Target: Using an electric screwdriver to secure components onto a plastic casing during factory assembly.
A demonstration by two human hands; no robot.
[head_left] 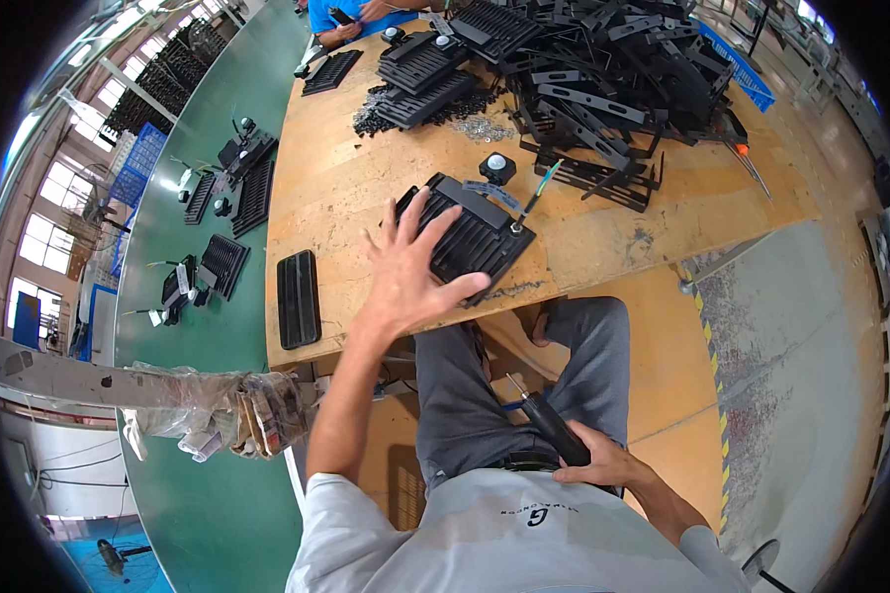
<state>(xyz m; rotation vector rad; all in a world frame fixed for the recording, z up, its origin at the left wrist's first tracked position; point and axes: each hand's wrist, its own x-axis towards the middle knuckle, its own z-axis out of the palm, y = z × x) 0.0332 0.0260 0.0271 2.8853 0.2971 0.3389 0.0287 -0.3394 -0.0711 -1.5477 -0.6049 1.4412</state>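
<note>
A black finned floodlight housing lies on the wooden table near its front edge. A cable with a green end stands out from its right side, and a black sensor with a white dome sits at its far side. My left hand is spread over the housing's left part, fingers apart; whether they press on it I cannot tell. Down at my lap, my right hand is wrapped around a black electric screwdriver, its metal bit pointing up and left, away from the table.
Black metal brackets are heaped at the far right, beside a blue crate and a screwdriver. Stacked housings and loose screws lie far-centre. A black ribbed piece lies left. A green conveyor carries floodlights; a co-worker sits beyond.
</note>
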